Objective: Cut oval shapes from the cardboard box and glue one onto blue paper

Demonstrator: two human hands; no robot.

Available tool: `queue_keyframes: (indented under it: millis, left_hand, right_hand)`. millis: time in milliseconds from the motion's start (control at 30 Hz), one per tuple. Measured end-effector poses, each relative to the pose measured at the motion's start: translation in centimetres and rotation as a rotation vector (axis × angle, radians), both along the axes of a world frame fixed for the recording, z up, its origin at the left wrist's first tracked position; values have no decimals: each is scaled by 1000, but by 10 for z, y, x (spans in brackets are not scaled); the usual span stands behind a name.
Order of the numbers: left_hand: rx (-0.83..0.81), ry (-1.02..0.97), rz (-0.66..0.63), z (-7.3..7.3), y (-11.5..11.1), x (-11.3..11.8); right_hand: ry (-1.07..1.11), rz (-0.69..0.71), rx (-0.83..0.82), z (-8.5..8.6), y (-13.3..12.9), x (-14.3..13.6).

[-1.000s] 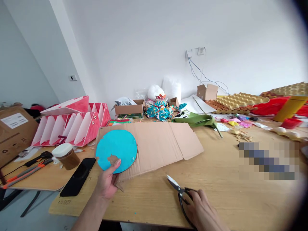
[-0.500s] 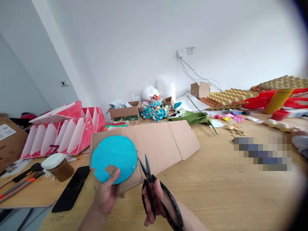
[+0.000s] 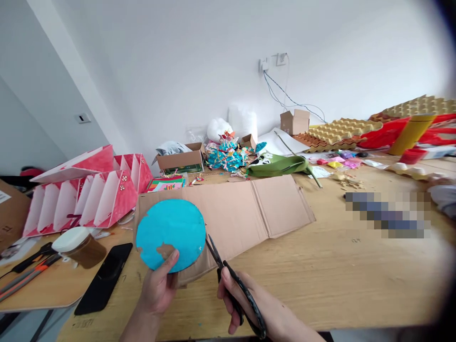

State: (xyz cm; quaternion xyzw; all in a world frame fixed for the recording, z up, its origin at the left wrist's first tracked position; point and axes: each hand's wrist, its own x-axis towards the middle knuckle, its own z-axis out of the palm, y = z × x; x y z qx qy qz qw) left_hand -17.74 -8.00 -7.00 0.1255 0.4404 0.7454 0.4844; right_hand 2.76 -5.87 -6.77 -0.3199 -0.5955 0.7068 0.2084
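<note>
A wooden table (image 3: pixel 320 285) carries 1 black phone (image 3: pixel 103 278) and brown egg trays (image 3: pixel 322 141).

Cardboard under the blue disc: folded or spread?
Spread. The cardboard has its right panel extending out past the crease, not doubled back; the left hand holds the disc over its left part.

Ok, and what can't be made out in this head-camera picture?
Head view:
Left hand's grip, far side: hidden by the flat round blue disc and brown cardboard sheet.
Long bluish object, right: masked by pixelation.
Brown cardboard box, far left: cut off by the picture edge.
Dark marks on the pale wooden tabletop: too small to read.
</note>
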Motion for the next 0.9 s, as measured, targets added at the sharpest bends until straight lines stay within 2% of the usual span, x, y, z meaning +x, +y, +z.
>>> queue_keyframes:
  millis: [167, 300, 367, 433, 500, 567, 600, 667, 767, 833, 900]
  left_hand:
    - [-10, 73, -8, -7, 3, -3]
    - [18, 99, -52, -4, 7, -5]
    - [-44, 70, -54, 0, 9, -5]
    - [-118, 26, -54, 3, 11, -6]
    - [-147, -23, -64, 5, 13, -6]
    - [-139, -60, -64, 4, 14, -6]
    - [-131, -69, -60, 3, 14, -6]
    - [-111, -75, -57, 0, 15, -4]
    - [-70, -124, -97, -5, 16, 1]
    - [-59, -190, -143, -8, 15, 7]
    - [-64, -240, -177, -11, 12, 14]
  right_hand:
    - [-108, -11, 90, -15, 2, -4]
    - [-196, -116, 232, -24, 4, -6]
    - [-116, -44, 92, -24, 5, -7]
    - [50, 106, -173, -23, 4, -7]
    - [190, 182, -372, -22, 2, -6]
    - [206, 160, -410, -22, -3, -5]
    - [170, 110, -369, -23, -7, -5]
    - [89, -70, -183, -27, -14, -6]
    - [125, -503, 149, -38, -19, -17]
    - [242, -727, 208, -43, -15, -30]
    - [310, -887, 178, -46, -7, -45]
